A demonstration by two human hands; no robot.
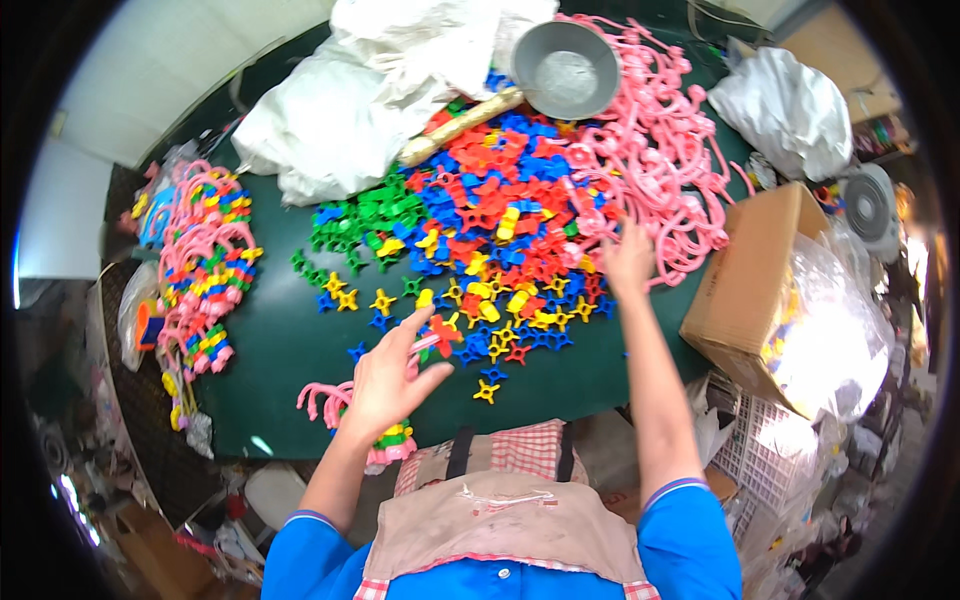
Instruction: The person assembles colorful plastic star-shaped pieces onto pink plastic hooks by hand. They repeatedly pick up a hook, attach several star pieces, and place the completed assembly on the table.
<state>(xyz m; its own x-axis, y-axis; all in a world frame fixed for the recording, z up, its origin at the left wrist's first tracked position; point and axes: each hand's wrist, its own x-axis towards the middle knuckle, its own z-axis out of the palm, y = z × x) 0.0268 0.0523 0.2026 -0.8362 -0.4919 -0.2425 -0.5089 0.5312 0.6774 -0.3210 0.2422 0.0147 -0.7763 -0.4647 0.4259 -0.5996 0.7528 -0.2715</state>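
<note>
My left hand (pixel 385 385) is over the near middle of the table, index finger and thumb apart. A pale pink plastic rod (pixel 426 343) with a red piece at its end comes out from under the fingers and seems held there; the grip is partly hidden. Beside that wrist lie pink hooked rods (pixel 325 398), with threaded colored pieces near the table edge. My right hand (pixel 628 265) reaches to the near side of a pink rod heap (pixel 660 165), fingers apart and slightly blurred. Between the hands spreads a pile of red, blue and yellow star-shaped plastic pieces (pixel 490 200), with green ones (pixel 370 215) at its left.
Finished-looking pink rods strung with colored pieces (pixel 205 255) are stacked at the left edge. White sacks (pixel 370 100), a grey metal bowl (pixel 566 72) and a pale stick (pixel 460 127) lie at the back. A cardboard box (pixel 745 290) with a plastic bag stands at right.
</note>
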